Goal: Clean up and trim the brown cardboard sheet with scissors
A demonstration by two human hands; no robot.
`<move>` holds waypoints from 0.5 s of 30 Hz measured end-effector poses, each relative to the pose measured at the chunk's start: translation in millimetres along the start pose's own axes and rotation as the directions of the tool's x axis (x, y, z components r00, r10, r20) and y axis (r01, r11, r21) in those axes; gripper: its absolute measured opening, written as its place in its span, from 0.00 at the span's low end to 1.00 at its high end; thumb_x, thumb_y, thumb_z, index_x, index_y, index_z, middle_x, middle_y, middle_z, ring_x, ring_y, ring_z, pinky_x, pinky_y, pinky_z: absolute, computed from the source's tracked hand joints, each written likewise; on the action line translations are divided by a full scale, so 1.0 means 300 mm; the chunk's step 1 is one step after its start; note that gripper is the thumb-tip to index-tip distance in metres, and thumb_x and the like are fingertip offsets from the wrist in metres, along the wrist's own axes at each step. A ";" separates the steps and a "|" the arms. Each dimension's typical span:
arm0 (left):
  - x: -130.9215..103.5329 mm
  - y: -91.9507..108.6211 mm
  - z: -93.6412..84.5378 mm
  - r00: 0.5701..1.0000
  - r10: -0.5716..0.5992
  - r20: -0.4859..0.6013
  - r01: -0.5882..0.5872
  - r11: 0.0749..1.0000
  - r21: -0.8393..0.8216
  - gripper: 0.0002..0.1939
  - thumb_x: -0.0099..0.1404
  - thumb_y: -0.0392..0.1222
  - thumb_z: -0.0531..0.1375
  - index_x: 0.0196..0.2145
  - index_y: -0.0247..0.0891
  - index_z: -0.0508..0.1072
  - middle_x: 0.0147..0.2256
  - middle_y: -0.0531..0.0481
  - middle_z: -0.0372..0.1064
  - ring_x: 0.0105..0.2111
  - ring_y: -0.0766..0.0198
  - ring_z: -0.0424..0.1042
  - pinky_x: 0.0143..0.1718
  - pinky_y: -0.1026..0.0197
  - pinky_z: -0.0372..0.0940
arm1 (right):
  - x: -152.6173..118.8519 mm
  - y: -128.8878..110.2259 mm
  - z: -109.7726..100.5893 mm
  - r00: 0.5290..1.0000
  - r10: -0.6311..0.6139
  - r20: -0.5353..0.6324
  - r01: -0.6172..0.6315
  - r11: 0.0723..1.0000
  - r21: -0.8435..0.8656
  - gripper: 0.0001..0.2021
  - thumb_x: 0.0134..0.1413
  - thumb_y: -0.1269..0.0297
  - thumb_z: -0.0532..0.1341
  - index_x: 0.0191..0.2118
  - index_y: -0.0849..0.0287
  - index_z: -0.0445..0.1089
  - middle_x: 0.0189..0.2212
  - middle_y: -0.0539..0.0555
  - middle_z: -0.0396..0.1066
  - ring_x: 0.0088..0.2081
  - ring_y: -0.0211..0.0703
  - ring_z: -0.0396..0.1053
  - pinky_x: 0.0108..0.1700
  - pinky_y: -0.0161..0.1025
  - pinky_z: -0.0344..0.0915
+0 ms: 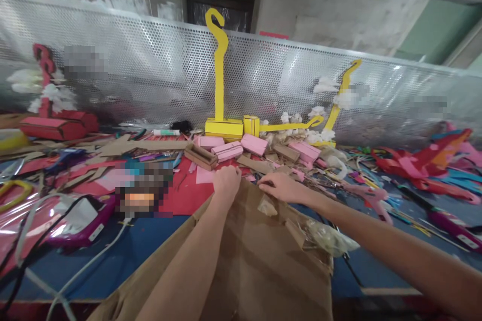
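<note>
A large brown cardboard sheet (pixel 248 261) slants from the near edge up towards the middle of the table. My left hand (pixel 227 181) is closed at its far left corner, with fingers curled round the edge and partly hidden. At the far right corner, my right hand (pixel 280 186) pinches the edge between thumb and fingers. A torn, pale patch (pixel 267 206) shows on the cardboard just below my right hand. Beyond both hands lie several small pink boxes (pixel 227 151) and an open brown cardboard box (pixel 201 155).
Yellow hooked cardboard pieces (pixel 219 75) stand against a perforated metal screen (pixel 150 70). A crumpled plastic bag (pixel 327 236) lies by the sheet's right edge. Pink glue gun (pixel 371 195), purple tools (pixel 85 220), a white cable (pixel 94 257) and paper scraps crowd the blue table.
</note>
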State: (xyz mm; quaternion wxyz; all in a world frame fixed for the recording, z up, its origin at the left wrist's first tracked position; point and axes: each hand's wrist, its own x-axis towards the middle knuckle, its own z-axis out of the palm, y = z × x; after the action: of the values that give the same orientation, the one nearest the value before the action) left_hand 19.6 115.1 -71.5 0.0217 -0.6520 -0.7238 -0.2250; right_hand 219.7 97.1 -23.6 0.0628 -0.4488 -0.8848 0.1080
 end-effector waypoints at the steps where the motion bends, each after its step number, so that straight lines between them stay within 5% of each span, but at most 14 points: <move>1: 0.001 0.000 0.001 1.000 -0.001 -0.003 0.001 1.000 0.003 0.25 0.75 0.47 0.46 0.40 0.31 0.80 0.40 0.32 0.79 0.42 0.47 0.80 0.43 0.51 0.69 | 0.015 0.003 0.002 1.000 -0.004 0.011 0.004 1.000 0.016 0.15 0.64 0.63 0.56 0.45 0.60 0.79 0.43 0.57 0.81 0.42 0.49 0.76 0.43 0.38 0.65; 7: 0.006 -0.001 0.006 1.000 -0.013 0.015 0.013 1.000 0.026 0.20 0.75 0.51 0.53 0.41 0.33 0.78 0.40 0.42 0.79 0.41 0.55 0.79 0.45 0.50 0.71 | 0.093 0.032 0.011 0.997 0.029 0.075 -0.033 0.998 0.054 0.11 0.57 0.65 0.60 0.37 0.61 0.81 0.31 0.53 0.81 0.31 0.44 0.75 0.32 0.34 0.63; 15: 0.008 -0.004 0.011 0.998 -0.013 0.062 0.011 0.999 0.032 0.16 0.73 0.50 0.59 0.44 0.34 0.76 0.42 0.44 0.77 0.42 0.57 0.77 0.46 0.49 0.72 | 0.101 -0.001 -0.016 0.996 0.063 0.062 -0.058 0.995 -0.077 0.09 0.55 0.70 0.61 0.33 0.62 0.80 0.29 0.54 0.81 0.31 0.43 0.75 0.32 0.34 0.61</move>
State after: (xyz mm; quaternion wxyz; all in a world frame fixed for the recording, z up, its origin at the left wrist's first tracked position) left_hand 18.8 118.4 -74.0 0.0082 -0.6537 -0.7315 -0.1935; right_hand 202.6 122.1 -18.6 0.0140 -0.4739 -0.8758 0.0909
